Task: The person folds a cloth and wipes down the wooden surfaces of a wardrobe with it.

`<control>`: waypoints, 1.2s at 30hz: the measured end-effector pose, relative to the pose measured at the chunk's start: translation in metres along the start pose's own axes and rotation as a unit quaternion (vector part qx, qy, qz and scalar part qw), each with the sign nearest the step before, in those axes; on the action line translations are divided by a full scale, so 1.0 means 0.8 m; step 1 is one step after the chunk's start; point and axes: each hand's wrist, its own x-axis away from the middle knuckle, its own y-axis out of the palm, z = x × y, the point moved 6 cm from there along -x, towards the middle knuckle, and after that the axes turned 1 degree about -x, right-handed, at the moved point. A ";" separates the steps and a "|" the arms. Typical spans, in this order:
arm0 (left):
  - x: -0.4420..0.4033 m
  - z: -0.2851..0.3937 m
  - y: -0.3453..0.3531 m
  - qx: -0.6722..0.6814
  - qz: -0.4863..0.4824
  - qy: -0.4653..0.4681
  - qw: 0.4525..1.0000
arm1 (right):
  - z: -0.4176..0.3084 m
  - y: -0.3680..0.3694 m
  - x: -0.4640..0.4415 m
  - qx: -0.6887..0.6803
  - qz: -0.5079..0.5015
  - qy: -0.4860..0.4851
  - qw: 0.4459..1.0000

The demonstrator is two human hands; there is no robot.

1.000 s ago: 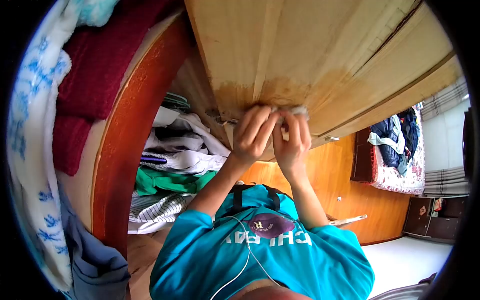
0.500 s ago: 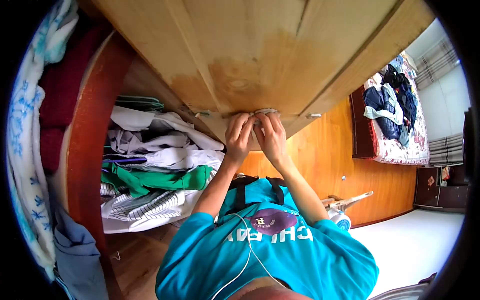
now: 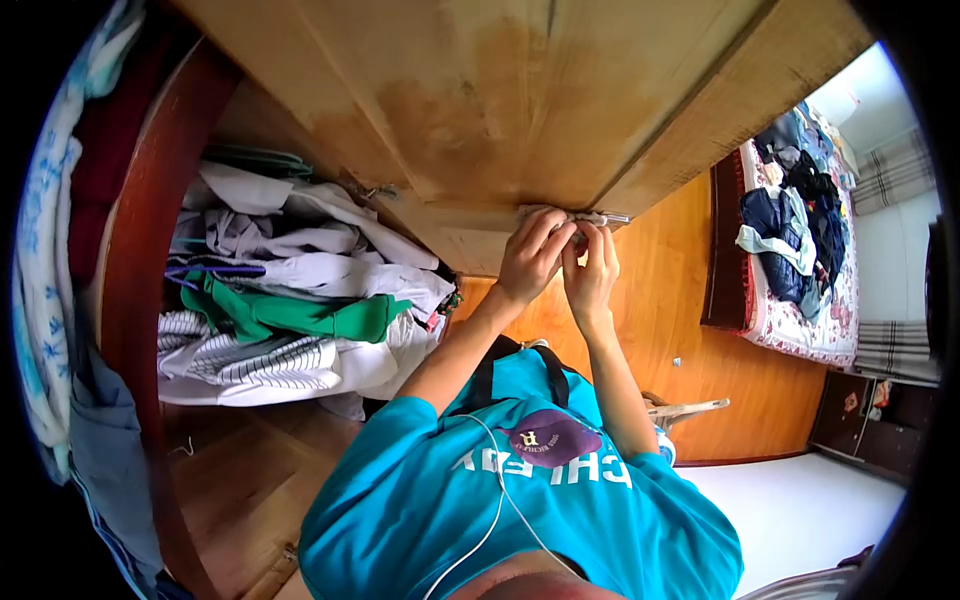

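1. Hands: 2, left hand (image 3: 533,255) and right hand (image 3: 592,270), both near 1 o'clock.
2. Pale rag (image 3: 582,232): 1, both hands on it.
3. Wooden door (image 3: 460,110): 1, at 12.
4. Metal fittings on door: 2. Catch (image 3: 617,219) at 1, bracket (image 3: 378,191) at 11.
5. Green garment (image 3: 300,318): 1, at 9.
6. White/gray clothes around it: several, overlapped, no exact count.
7. Bed (image 3: 735,250): 1, between 2 and 3. Clothes heap (image 3: 790,220) on top: 1, pieces uncountable.
8. Teal shirt (image 3: 520,520): 1, at 6. Purple patch (image 3: 555,438): 1.
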 end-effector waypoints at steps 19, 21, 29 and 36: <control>0.102 -0.138 -0.182 -0.150 0.167 -0.239 0.945 | -0.128 0.214 0.023 -0.139 -0.103 -0.189 0.967; 0.100 -0.131 -0.176 -0.149 0.153 -0.235 0.948 | -0.125 0.210 0.022 -0.143 -0.138 -0.165 0.966; 0.089 -0.082 -0.076 -0.046 0.066 -0.228 0.970 | -0.039 0.115 0.033 -0.092 -0.067 -0.059 0.992; 0.062 -0.023 0.040 0.051 0.005 -0.202 0.978 | 0.045 0.014 0.032 -0.034 0.008 -0.005 0.999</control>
